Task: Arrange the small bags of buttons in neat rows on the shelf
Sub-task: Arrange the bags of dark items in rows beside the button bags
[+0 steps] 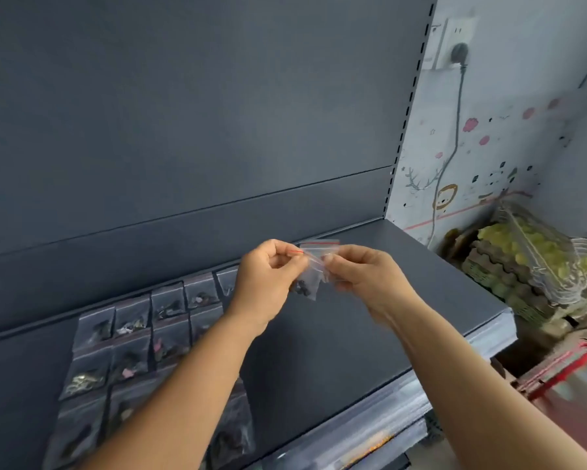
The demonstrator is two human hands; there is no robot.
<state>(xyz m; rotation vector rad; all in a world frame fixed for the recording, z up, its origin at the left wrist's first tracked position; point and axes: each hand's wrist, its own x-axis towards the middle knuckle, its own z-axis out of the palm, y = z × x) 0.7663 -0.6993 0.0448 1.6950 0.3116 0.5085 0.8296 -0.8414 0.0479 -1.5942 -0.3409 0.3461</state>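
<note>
My view: dark grey back panel (183, 113); slotted upright (408, 106); pale decorated wall (509, 137), socket (451, 42) with plug; stacked crates (522, 266) right.

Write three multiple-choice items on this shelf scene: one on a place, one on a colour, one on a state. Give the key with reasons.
1. Where do the laid-out bags lie on the shelf?
A. left part
B. right end
C. on the back panel

2. What colour is the seal stripe on the held bag?
A. blue
B. red
C. green

3. How is the held bag held?
A. by the left hand alone
B. lying on the shelf
C. pinched by both hands

Key: 1 A, the laid-out bags fill the left part. 2 B, a red line crosses its top. 3 C, left hand and right hand both pinch it above the shelf.
</note>
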